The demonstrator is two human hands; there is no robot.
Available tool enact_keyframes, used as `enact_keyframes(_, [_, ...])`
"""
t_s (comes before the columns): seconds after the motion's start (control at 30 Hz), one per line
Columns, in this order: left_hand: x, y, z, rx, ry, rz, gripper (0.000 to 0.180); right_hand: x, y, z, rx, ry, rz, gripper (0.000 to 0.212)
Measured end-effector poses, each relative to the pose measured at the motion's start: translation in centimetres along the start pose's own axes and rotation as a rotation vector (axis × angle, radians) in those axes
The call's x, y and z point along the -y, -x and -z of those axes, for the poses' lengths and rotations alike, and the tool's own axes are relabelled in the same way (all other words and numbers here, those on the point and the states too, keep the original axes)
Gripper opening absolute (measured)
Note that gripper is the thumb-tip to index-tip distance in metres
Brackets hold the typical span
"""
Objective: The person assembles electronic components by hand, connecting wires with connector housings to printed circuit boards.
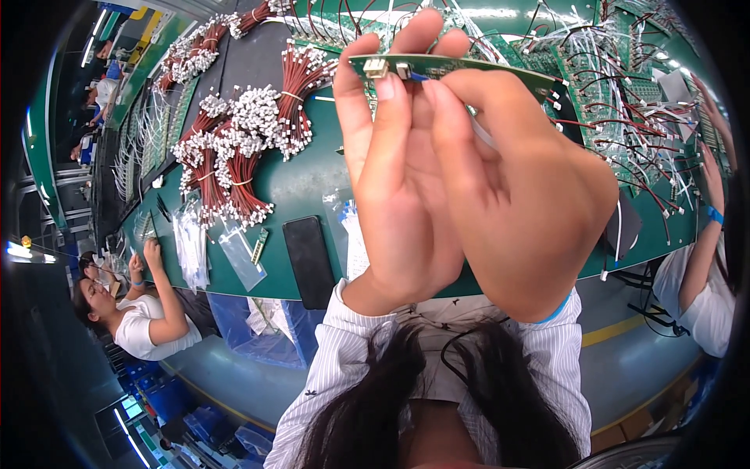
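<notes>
My left hand (398, 180) is closed on a narrow green circuit board (492, 70), held up edge-on above the bench. Small cream-white connectors (376, 68) sit on the board near my left thumb. My right hand (516, 180) pinches a thin white flat cable (483, 134) whose blue end (419, 76) meets the board beside a connector. Whether that end is inside the connector, I cannot tell; my fingertips hide part of it.
Bundles of red-brown wires with white plugs (254, 117) lie at left on the green bench (293, 184). Wired circuit boards (617, 102) pile up at right. A black phone (306, 262) and clear bags (242, 254) lie near the front edge. Co-workers (148, 320) sit either side.
</notes>
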State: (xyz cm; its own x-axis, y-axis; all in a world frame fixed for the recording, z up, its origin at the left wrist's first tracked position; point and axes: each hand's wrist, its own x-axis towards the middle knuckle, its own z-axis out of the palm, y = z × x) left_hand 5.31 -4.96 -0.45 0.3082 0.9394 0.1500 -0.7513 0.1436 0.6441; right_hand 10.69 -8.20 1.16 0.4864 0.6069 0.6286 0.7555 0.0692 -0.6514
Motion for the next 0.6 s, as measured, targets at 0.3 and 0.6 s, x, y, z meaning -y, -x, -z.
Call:
enact_keyframes(0.3, [0.0, 0.0, 0.0, 0.004, -0.05, -0.044, 0.026, -0.4, 0.2, 0.1, 0.003, -0.011, -0.013, 0.006])
enact_keyframes(0.6, [0.3, -0.1, 0.0, 0.01, -0.101, -0.088, 0.027, 0.7, -0.2, 0.9, 0.093, 0.051, -0.11, 0.004])
